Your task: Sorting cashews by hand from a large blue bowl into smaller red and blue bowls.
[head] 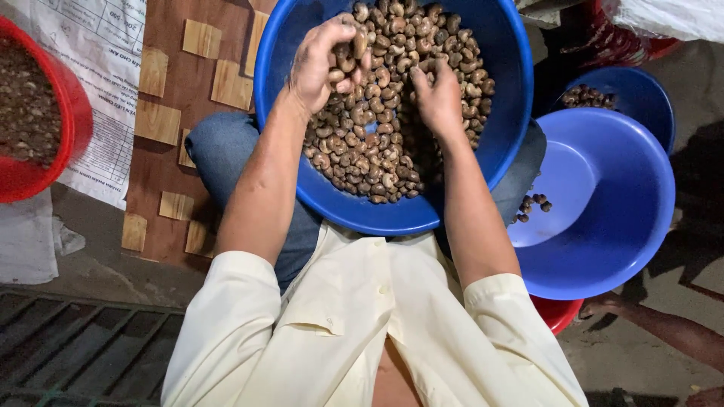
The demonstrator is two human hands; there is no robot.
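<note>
Brown nuts (377,143) — under both hands

A brown board (170,98) patched with pale wooden squares is laid on the grey concrete floor (98,249), with a dark metal grate (75,354) set below it and printed paper (98,68) spread beside it.
</note>
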